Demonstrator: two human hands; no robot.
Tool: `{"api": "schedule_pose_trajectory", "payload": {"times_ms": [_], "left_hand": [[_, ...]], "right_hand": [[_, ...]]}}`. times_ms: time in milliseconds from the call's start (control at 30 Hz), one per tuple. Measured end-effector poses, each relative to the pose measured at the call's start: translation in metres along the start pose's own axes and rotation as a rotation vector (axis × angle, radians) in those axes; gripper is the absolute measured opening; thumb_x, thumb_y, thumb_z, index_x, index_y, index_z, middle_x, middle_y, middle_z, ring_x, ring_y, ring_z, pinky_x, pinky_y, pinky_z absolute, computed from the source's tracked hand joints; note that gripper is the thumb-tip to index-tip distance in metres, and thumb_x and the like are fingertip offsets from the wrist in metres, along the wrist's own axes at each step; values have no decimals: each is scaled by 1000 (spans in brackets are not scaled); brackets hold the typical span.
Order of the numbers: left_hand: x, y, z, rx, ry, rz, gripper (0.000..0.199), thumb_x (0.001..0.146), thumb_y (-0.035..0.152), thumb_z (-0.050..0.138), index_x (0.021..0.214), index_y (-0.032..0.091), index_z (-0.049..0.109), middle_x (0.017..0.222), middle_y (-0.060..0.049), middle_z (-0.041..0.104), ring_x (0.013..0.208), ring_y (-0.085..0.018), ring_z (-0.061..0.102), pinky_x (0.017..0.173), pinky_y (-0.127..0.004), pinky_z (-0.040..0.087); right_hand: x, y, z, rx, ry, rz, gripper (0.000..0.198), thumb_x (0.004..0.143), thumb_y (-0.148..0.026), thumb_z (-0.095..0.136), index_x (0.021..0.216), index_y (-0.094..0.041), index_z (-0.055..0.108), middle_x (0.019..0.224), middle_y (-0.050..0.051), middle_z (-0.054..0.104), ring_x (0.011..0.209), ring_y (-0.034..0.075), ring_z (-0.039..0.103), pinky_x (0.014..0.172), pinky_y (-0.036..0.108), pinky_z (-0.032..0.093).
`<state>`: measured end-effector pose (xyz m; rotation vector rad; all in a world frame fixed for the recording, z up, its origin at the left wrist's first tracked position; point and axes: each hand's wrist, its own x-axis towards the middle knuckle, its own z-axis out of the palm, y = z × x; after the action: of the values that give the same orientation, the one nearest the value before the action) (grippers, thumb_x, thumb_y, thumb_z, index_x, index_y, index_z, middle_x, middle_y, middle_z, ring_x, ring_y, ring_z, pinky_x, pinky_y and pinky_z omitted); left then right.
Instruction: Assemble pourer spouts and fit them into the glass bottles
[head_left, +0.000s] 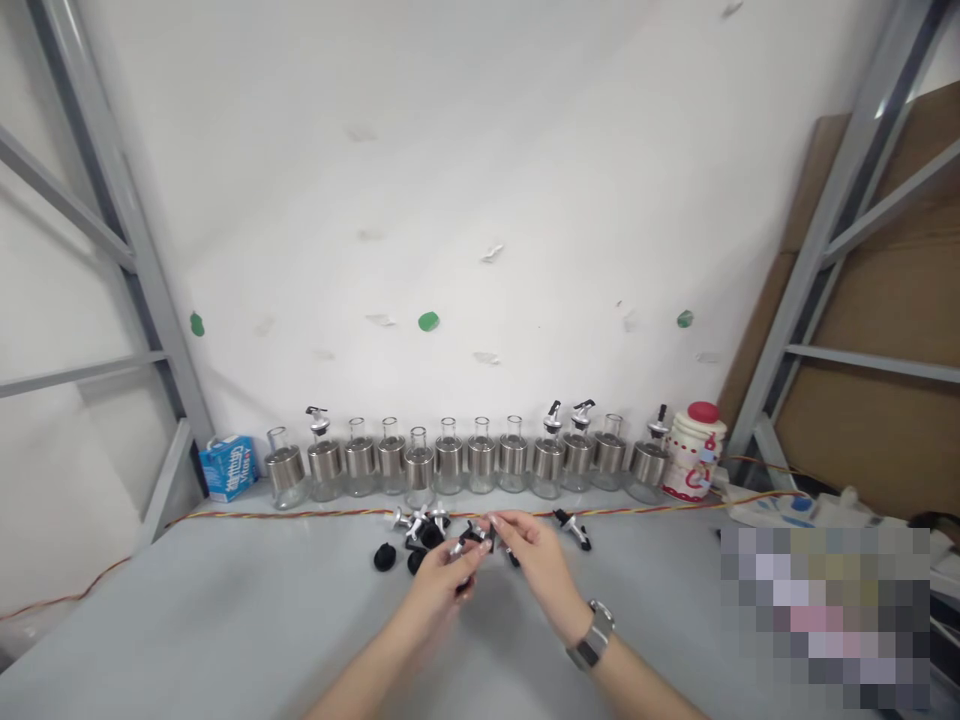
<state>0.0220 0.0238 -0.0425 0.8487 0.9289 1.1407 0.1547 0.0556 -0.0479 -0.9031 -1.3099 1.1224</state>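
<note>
My left hand [441, 583] is closed around a pour spout [459, 546] with a silver body and black parts, mostly covered by the fingers. Beside it, my right hand [534, 558] pinches the black top end of that spout between thumb and finger. A heap of loose silver-and-black pour spouts [417, 522] lies just past my left hand, along with a round black stopper piece [385, 557]. Another spout [574, 530] rests on the table to the right of my right hand. One more dark piece shows partly under my right hand.
Several glass bottles with steel sleeves [359, 457] stand in a row along the wall; some carry spouts. A blue carton [229, 468] ends the row at left, a white jar with a red lid [695, 452] at right. A twisted red-yellow wire [247, 514] crosses the grey table [225, 620].
</note>
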Motion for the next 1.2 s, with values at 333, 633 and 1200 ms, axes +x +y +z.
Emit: {"api": "schedule_pose_trajectory", "payload": {"times_ms": [333,633,1200], "left_hand": [[0,11,-8,329,-120,103,24,60,37,69,60,14,60,53,4,48,49,-8,34,49,-21,21],[-1,16,-17,466,-183,64,29,66,41,62,78,16,54,58,4,50,49,-8,39,49,-21,28],[-17,13,-8,766,-168,345,19,77,38,51,86,21,51,79,1,51,71,-15,43,65,-23,32]], "right_hand": [[-5,-7,-5,-420,-146,-184,26,80,-40,48,87,-20,64,88,7,65,86,21,56,78,34,42],[2,-23,-24,-420,-492,-91,31,79,-43,45,59,-19,53,52,-4,45,50,10,39,48,20,32],[0,-21,-20,-176,-501,46,37,76,-51,47,59,-18,43,53,-6,37,47,7,30,44,20,22]]}}
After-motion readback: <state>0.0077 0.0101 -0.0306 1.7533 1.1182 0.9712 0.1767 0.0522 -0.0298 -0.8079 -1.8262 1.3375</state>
